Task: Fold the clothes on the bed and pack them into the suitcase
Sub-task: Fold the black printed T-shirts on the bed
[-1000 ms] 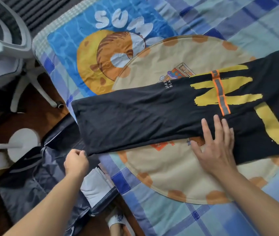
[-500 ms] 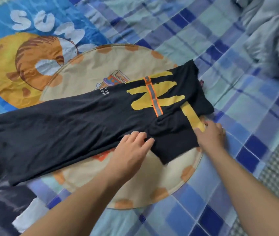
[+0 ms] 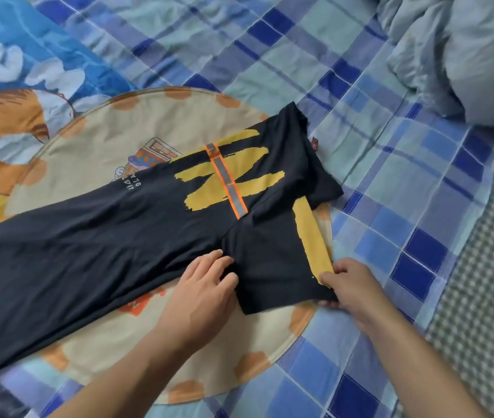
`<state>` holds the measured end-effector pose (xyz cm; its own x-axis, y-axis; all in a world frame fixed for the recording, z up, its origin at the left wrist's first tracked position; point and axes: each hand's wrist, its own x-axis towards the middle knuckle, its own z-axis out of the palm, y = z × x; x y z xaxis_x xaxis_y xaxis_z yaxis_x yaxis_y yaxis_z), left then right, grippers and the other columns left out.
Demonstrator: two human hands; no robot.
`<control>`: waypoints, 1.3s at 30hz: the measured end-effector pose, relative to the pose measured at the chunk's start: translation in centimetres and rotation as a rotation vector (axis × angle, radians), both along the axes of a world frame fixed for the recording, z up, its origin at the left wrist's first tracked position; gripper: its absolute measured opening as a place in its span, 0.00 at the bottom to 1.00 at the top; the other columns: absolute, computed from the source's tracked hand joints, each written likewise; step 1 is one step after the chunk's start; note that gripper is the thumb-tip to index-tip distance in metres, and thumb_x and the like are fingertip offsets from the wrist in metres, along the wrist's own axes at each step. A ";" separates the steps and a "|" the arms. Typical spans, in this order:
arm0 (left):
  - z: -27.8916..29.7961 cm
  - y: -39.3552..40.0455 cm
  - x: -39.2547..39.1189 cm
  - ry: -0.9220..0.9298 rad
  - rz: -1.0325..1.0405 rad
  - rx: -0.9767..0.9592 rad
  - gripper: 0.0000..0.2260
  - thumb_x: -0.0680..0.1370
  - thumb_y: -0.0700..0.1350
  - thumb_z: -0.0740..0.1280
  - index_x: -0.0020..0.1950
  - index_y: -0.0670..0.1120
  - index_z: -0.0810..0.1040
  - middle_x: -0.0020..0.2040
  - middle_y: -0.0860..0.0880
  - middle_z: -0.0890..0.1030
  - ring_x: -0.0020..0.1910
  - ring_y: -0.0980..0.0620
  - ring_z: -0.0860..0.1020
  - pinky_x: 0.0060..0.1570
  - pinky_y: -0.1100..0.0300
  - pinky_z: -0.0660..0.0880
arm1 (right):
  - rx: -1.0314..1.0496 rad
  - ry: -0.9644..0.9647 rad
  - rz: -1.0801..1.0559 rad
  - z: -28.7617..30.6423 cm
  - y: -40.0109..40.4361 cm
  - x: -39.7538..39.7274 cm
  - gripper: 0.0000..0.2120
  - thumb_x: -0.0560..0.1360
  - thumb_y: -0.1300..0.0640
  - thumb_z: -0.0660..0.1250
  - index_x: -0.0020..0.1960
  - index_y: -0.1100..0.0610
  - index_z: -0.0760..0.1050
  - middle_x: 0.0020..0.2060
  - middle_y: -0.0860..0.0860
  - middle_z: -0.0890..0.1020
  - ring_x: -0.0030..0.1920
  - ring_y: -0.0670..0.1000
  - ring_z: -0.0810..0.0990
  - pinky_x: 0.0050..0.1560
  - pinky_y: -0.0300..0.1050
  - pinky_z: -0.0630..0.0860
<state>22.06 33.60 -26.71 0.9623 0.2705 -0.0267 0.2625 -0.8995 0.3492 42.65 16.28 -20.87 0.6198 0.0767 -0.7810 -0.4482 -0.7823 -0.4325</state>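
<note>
The long black cotton T-shirt with yellow brush-stroke print and an orange-edged grey strip (image 3: 137, 245) lies folded lengthways across the bed, stretched from the left edge of the view to its sleeve end near your hands. Your left hand (image 3: 200, 294) rests palm down on its near edge, fingers nearly straight and slightly spread, pressing the soft fabric where a crease puckers. Your right hand (image 3: 351, 288) has its grip closed on the sleeve corner, thumb on top by the yellow band, fingers curled under the hem. Both forearms reach in from the bottom of the view. Beneath the shirt sits a round beige cushion with orange spots on its rim (image 3: 113, 137), on a blue-and-teal checked bedsheet (image 3: 390, 224). A crumpled pale blue quilt (image 3: 463, 55) is heaped at the upper right, well apart from the shirt
</note>
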 end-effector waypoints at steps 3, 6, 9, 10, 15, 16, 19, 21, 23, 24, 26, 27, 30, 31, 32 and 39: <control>0.3 0.2 0.8 -0.023 0.008 -0.066 0.07 0.78 0.45 0.63 0.48 0.45 0.80 0.58 0.48 0.80 0.66 0.42 0.75 0.66 0.50 0.71 | -0.054 0.110 0.038 0.0 -0.6 0.8 0.04 0.75 0.67 0.68 0.50 0.62 0.77 0.47 0.61 0.83 0.44 0.58 0.83 0.35 0.48 0.82; 1.2 1.0 0.7 -0.036 0.007 -0.154 0.09 0.74 0.43 0.63 0.47 0.44 0.81 0.55 0.48 0.83 0.64 0.44 0.77 0.69 0.56 0.67 | -0.069 0.240 0.133 0.8 -1.6 1.2 0.12 0.74 0.67 0.71 0.56 0.59 0.78 0.50 0.59 0.84 0.48 0.57 0.84 0.34 0.47 0.81; 2.1 1.7 -0.2 -0.031 -0.008 -0.223 0.07 0.70 0.39 0.67 0.47 0.44 0.80 0.58 0.48 0.83 0.67 0.44 0.77 0.69 0.56 0.68 | -0.010 0.241 0.101 2.4 -1.1 0.9 0.18 0.74 0.66 0.73 0.62 0.56 0.76 0.53 0.56 0.84 0.50 0.57 0.84 0.36 0.49 0.82; 2.4 1.8 -0.4 -0.043 -0.012 -0.238 0.06 0.70 0.39 0.68 0.46 0.45 0.79 0.58 0.49 0.83 0.67 0.45 0.76 0.68 0.55 0.70 | 0.032 0.212 0.075 3.2 -0.6 0.7 0.21 0.74 0.66 0.73 0.64 0.54 0.75 0.53 0.56 0.84 0.48 0.57 0.85 0.36 0.50 0.82; 3.9 1.5 -0.4 -0.067 0.478 -0.774 0.04 0.73 0.38 0.65 0.44 0.46 0.75 0.57 0.57 0.82 0.59 0.57 0.78 0.60 0.54 0.74 | 0.374 -0.001 0.007 7.6 6.1 0.7 0.12 0.78 0.64 0.68 0.58 0.52 0.78 0.46 0.57 0.84 0.31 0.53 0.83 0.28 0.42 0.77; 4.3 1.6 0.0 -0.087 0.657 -1.013 0.05 0.74 0.35 0.64 0.46 0.43 0.77 0.54 0.53 0.84 0.55 0.53 0.81 0.61 0.49 0.75 | 0.437 -0.037 0.012 8.1 8.4 1.2 0.08 0.79 0.63 0.67 0.57 0.55 0.79 0.44 0.57 0.83 0.31 0.52 0.83 0.29 0.41 0.77; 5.5 2.2 1.4 -0.232 0.956 -1.439 0.10 0.77 0.31 0.59 0.54 0.38 0.77 0.48 0.40 0.86 0.47 0.40 0.81 0.60 0.42 0.76 | 0.627 -0.048 0.085 8.2 15.6 2.7 0.05 0.83 0.54 0.63 0.57 0.53 0.75 0.44 0.57 0.85 0.36 0.53 0.85 0.35 0.43 0.80; 6.0 2.7 2.2 -0.266 1.153 -1.553 0.13 0.79 0.31 0.58 0.58 0.42 0.77 0.51 0.40 0.86 0.49 0.42 0.84 0.60 0.43 0.78 | 0.523 -0.199 0.228 5.8 18.5 4.1 0.08 0.83 0.49 0.62 0.59 0.51 0.73 0.50 0.56 0.84 0.42 0.53 0.85 0.42 0.47 0.81; 5.7 3.0 2.3 -0.261 1.286 -1.591 0.09 0.81 0.35 0.61 0.60 0.41 0.75 0.55 0.38 0.85 0.51 0.41 0.85 0.61 0.42 0.79 | 0.187 -0.460 0.548 2.6 18.9 5.7 0.16 0.80 0.46 0.62 0.66 0.50 0.73 0.58 0.53 0.80 0.55 0.54 0.80 0.55 0.51 0.78; 5.6 3.3 2.3 -0.238 1.315 -1.590 0.07 0.82 0.37 0.62 0.60 0.40 0.75 0.55 0.38 0.84 0.50 0.41 0.86 0.60 0.43 0.80 | 0.017 -0.523 0.726 1.2 18.3 6.4 0.20 0.80 0.45 0.62 0.69 0.51 0.72 0.62 0.53 0.77 0.61 0.56 0.76 0.61 0.53 0.74; 5.1 3.8 2.3 -0.182 1.372 -1.545 0.05 0.83 0.39 0.63 0.56 0.38 0.74 0.54 0.38 0.84 0.47 0.43 0.86 0.56 0.46 0.82 | -0.162 -0.530 0.898 -0.7 16.6 7.6 0.24 0.79 0.43 0.62 0.72 0.52 0.70 0.64 0.54 0.75 0.66 0.59 0.70 0.66 0.55 0.69; 4.9 4.1 2.3 -0.167 1.400 -1.515 0.04 0.83 0.38 0.63 0.54 0.38 0.74 0.54 0.37 0.84 0.47 0.43 0.86 0.54 0.46 0.83 | -0.167 -0.506 0.895 -1.1 15.8 8.2 0.23 0.79 0.44 0.64 0.71 0.52 0.72 0.60 0.53 0.77 0.64 0.58 0.72 0.65 0.54 0.71; 5.2 4.6 2.4 -0.198 1.405 -1.474 0.04 0.83 0.37 0.61 0.53 0.38 0.75 0.52 0.39 0.84 0.46 0.43 0.86 0.48 0.49 0.84 | -0.085 -0.427 0.852 -1.5 14.3 9.5 0.04 0.78 0.50 0.67 0.52 0.47 0.78 0.42 0.46 0.81 0.51 0.55 0.79 0.50 0.48 0.76; 5.4 4.7 2.5 -0.212 1.382 -1.446 0.04 0.82 0.36 0.61 0.53 0.39 0.75 0.49 0.42 0.84 0.43 0.46 0.86 0.44 0.52 0.84 | -0.107 -0.447 0.868 -1.6 13.9 10.0 0.03 0.79 0.52 0.66 0.47 0.46 0.77 0.42 0.47 0.81 0.49 0.55 0.80 0.49 0.48 0.76; 5.6 4.7 2.7 -0.209 1.356 -1.400 0.05 0.82 0.36 0.60 0.52 0.41 0.75 0.44 0.44 0.83 0.39 0.49 0.86 0.41 0.54 0.82 | -0.165 -0.460 0.888 -1.7 13.7 10.3 0.05 0.79 0.53 0.66 0.44 0.46 0.76 0.43 0.48 0.82 0.50 0.55 0.79 0.50 0.49 0.76; 5.5 5.4 3.8 -0.137 1.378 -1.264 0.06 0.80 0.51 0.67 0.54 0.50 0.77 0.49 0.48 0.84 0.48 0.48 0.85 0.52 0.47 0.83 | -0.154 -0.697 1.082 -1.3 19.1 8.1 0.21 0.79 0.43 0.64 0.69 0.50 0.73 0.65 0.53 0.75 0.66 0.59 0.69 0.65 0.57 0.69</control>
